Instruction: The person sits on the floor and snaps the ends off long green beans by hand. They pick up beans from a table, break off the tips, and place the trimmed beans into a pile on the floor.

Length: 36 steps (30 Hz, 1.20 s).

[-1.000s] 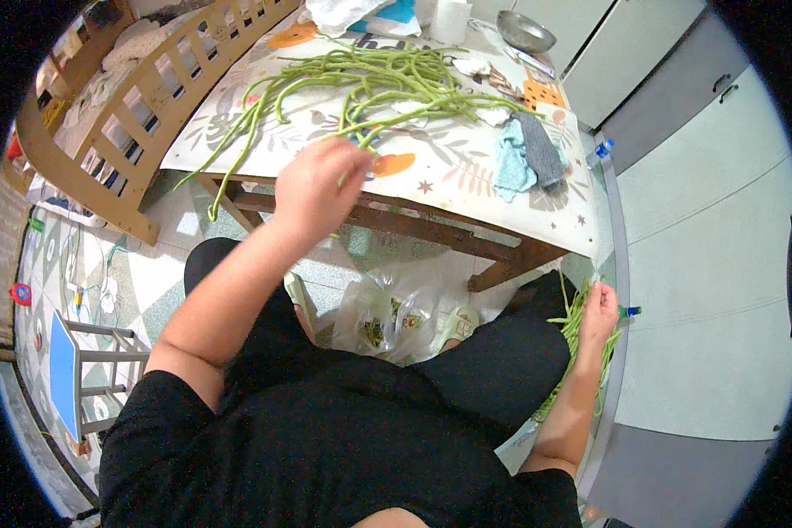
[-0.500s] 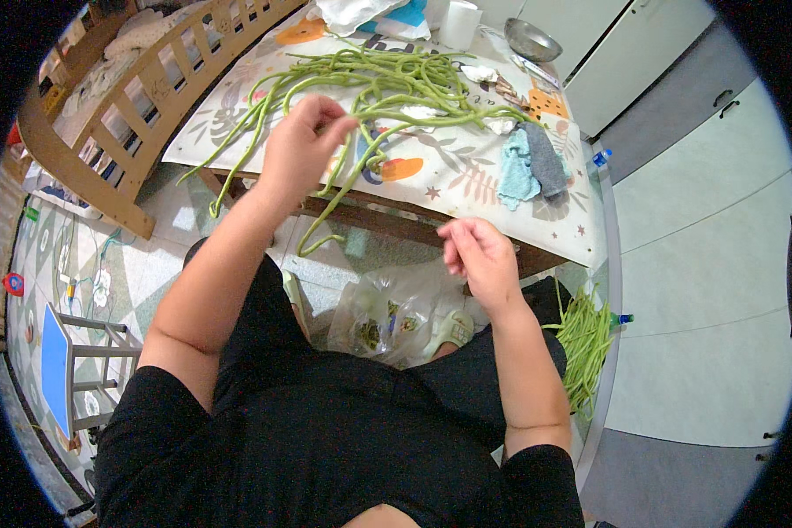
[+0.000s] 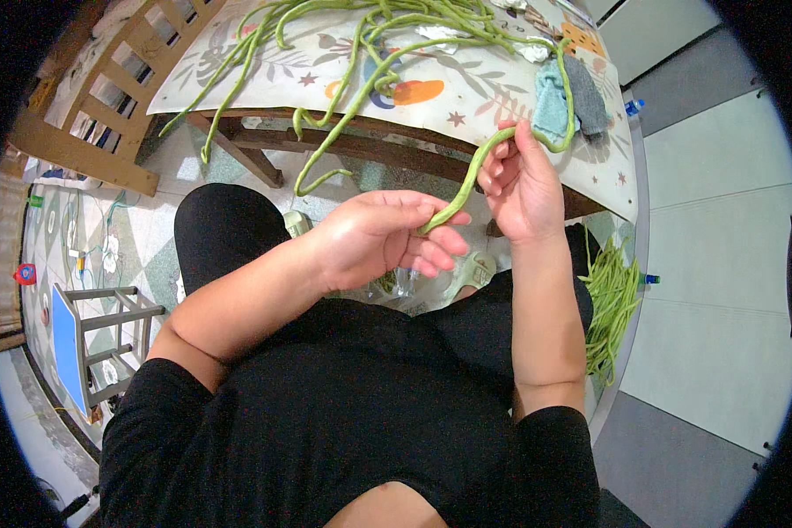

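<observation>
A long green yardlong bean (image 3: 472, 176) stretches between my two hands above my lap. My left hand (image 3: 387, 236) pinches its lower end between thumb and fingers, the other fingers loosely curled. My right hand (image 3: 526, 189) grips the same bean farther along, near the table's front edge. Past the right hand the bean curves up over the teal cloth toward the pile. Many more yardlong beans (image 3: 361, 84) lie tangled on the table, several ends hanging over its front edge.
The table (image 3: 264, 88) has a printed white cover; a teal cloth (image 3: 550, 101) and a grey cloth (image 3: 585, 92) lie at its right. Beside my right leg is a heap of thin green beans (image 3: 609, 308). A blue-topped stool (image 3: 69, 348) stands left. My left hand partly hides a clear bag (image 3: 403, 286).
My left hand has come down from the pile to my lap. My right hand has risen slightly. A yardlong bean now spans both hands, and the view has tipped lower.
</observation>
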Available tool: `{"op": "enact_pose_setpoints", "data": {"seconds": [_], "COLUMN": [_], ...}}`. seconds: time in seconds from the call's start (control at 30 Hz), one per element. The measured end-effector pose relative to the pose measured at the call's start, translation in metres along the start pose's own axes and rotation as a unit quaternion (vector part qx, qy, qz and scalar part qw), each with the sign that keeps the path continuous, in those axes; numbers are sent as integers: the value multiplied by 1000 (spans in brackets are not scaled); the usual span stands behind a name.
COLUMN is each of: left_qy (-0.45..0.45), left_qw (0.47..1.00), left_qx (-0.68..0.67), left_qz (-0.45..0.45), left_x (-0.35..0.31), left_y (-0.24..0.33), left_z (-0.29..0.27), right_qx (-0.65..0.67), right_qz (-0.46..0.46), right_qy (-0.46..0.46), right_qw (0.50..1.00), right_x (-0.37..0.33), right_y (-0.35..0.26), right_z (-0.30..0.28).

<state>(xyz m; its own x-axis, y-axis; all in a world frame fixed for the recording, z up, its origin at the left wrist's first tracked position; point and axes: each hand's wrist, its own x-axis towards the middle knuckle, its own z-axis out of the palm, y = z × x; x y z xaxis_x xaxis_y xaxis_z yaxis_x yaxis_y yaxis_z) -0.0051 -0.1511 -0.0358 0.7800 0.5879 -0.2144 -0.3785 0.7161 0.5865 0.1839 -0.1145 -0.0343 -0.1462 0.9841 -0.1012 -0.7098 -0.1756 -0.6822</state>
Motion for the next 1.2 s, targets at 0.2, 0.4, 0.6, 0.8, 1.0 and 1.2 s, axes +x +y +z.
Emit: {"op": "enact_pose_setpoints", "data": {"seconds": [0.2,0.4,0.6,0.8,1.0,1.2], "left_qy": [-22,-13,-100,-91,-91,61], "left_qw": [1000,925,518,414,628,921], "left_qx": [15,380,840,857,768,330], "left_qz": [1,-14,-125,-293,-87,199], "left_x": [1,-5,-11,-5,-9,-21], "left_y": [-8,-18,-60,-58,-34,8], "left_z": [2,-5,-62,-83,-60,-4], "right_qx": [-4,-46,-49,-138,-194,-189], "right_qz": [21,-10,-78,-88,23,56], "right_qy": [-1,71,83,29,-100,-162], "right_qw": [1000,996,992,986,976,967], "right_x": [-3,-7,-10,-18,-30,-44], "right_y": [-3,-8,-33,-36,-38,-36], "right_z": [-12,-10,-22,-20,-13,-15]}}
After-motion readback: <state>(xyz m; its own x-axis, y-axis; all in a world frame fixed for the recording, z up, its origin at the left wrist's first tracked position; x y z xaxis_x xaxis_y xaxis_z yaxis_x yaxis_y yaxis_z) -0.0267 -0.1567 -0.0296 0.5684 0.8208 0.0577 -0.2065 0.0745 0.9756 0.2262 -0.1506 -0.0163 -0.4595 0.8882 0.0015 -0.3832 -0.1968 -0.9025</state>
